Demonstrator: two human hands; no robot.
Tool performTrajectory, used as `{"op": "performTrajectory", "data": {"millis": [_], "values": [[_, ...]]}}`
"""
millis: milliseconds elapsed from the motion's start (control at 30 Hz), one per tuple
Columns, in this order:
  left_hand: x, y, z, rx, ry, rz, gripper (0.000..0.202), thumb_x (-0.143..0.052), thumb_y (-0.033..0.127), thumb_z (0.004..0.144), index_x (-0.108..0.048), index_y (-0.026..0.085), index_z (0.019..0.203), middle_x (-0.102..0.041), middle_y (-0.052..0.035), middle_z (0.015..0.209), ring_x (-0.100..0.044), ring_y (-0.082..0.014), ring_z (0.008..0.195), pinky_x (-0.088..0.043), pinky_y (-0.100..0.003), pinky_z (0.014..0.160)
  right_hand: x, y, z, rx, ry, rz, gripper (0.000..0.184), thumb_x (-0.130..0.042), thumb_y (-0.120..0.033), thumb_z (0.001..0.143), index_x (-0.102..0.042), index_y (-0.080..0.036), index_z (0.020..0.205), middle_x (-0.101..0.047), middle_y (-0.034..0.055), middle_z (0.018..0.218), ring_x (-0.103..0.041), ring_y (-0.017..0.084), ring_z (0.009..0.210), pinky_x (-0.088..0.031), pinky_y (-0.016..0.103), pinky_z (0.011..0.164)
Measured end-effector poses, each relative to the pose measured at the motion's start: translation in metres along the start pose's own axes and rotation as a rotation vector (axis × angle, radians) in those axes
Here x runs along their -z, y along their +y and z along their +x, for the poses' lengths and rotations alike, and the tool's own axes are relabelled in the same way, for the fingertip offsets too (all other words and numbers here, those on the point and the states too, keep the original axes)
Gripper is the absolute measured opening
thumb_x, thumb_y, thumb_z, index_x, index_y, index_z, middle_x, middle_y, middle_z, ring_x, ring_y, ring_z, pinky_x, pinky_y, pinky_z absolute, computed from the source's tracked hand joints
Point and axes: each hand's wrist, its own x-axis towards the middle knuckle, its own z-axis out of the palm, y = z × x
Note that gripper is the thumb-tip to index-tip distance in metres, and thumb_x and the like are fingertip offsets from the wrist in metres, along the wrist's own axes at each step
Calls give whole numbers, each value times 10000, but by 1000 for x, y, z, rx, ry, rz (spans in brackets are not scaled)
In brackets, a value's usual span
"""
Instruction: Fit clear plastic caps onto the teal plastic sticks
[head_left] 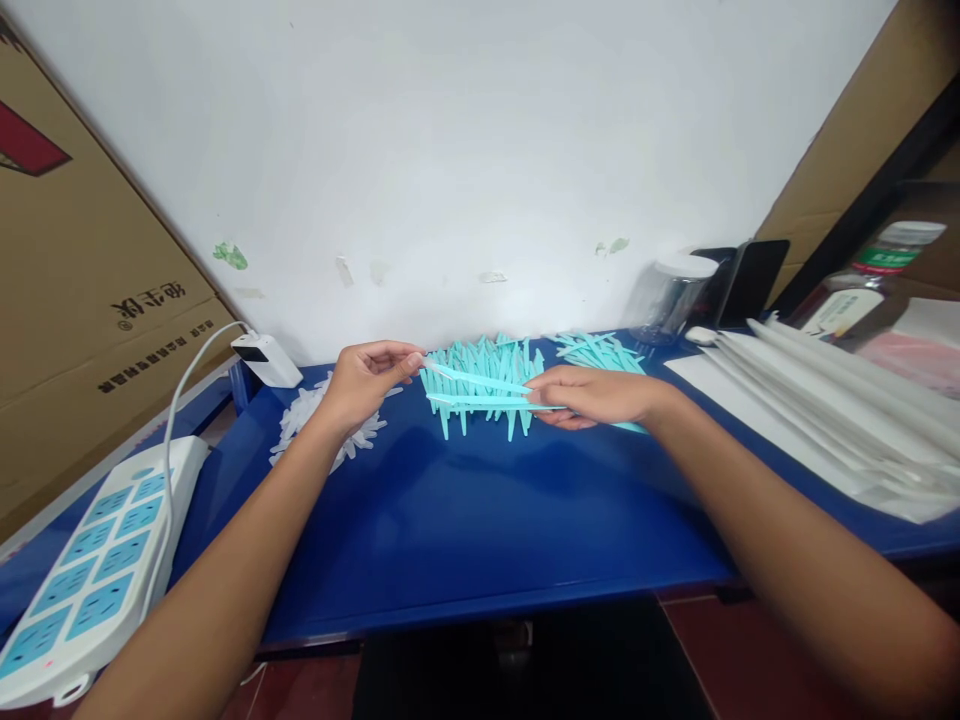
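Note:
My right hand (592, 396) is closed around the ends of two slim teal plastic sticks (480, 404), which point left. Thumb and fingertips of my left hand (375, 380) pinch a small whitish translucent piece (430, 364) at the left tip of the upper stick. Whether that piece is fully on the tip is too small to tell. Behind and below the held sticks lies a dense row of similar teal sticks (487, 360). A second, looser pile of teal sticks (596, 350) is beyond my right hand. Small translucent pieces (360, 440) are heaped beside my left wrist.
Everything lies on a blue table (480, 530) against a white wall. At left are a power strip (97, 560), a white plugged-in device (267, 362) and a cardboard box (82, 280). On the right stand a clear jar (671, 300), white packets (847, 410) and a bottle (862, 285).

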Motion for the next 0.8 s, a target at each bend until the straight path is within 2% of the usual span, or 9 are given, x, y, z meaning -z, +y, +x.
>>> {"op": "performTrajectory", "data": {"millis": [200, 400, 500, 567, 667, 700, 733, 800], "values": [[-9, 7, -4, 22, -24, -44, 431, -944, 525, 659, -844, 173, 885, -822, -129, 1014, -751, -268, 937, -604, -374, 884, -5, 4, 6, 39, -26, 14, 350, -443, -335, 1070, -389, -211, 747, -339, -46, 694, -300, 88, 564, -299, 213, 511], [-13, 4, -5, 56, -13, -63, 451, -958, 542, 618, -833, 164, 832, -823, -135, 993, -759, -280, 912, -612, -394, 876, -9, 7, 9, 24, 2, 25, 330, -499, -413, 1059, -456, -198, 813, -356, -41, 735, -318, 82, 583, -300, 205, 520], [-11, 3, -4, 30, -24, -50, 468, -931, 553, 665, -837, 156, 893, -820, -140, 1001, -754, -268, 897, -605, -379, 853, -9, 5, 10, 25, 9, 30, 332, -486, -403, 1066, -446, -198, 807, -352, -42, 737, -311, 82, 584, -300, 206, 522], [-3, 4, -1, 14, -32, -10, 539, -859, 590, 755, -824, 148, 1062, -816, -140, 991, -748, -257, 882, -600, -366, 816, -9, 4, 10, 18, 29, 46, 331, -462, -399, 1074, -441, -202, 810, -345, -42, 737, -299, 87, 583, -295, 211, 519], [21, 1, 8, -8, -22, 218, 632, -732, 629, 856, -743, 164, 1284, -808, -124, 980, -735, -251, 851, -578, -351, 753, -5, 5, 9, 44, 69, 40, 322, -459, -391, 1073, -429, -211, 808, -325, -47, 722, -283, 96, 573, -271, 226, 509], [30, -2, 11, -18, -6, 372, 596, -733, 626, 844, -766, 174, 1231, -802, -114, 936, -725, -254, 833, -560, -342, 727, -3, 6, 9, 58, 91, 19, 322, -453, -388, 1074, -423, -214, 804, -319, -49, 714, -282, 98, 568, -266, 233, 508], [40, -6, 14, -22, 3, 564, 518, -766, 618, 798, -812, 190, 1086, -790, -102, 881, -708, -259, 812, -536, -336, 705, -2, 7, 8, 65, 119, -15, 325, -440, -385, 1077, -416, -216, 800, -317, -50, 707, -286, 101, 565, -267, 241, 510], [57, -17, 19, 22, -92, 803, 397, -804, 601, 720, -820, 220, 832, -757, -83, 778, -677, -262, 749, -489, -333, 657, 1, 8, 9, 59, 198, -119, 334, -411, -377, 1083, -404, -219, 789, -329, -49, 697, -303, 107, 564, -288, 257, 528]]}}
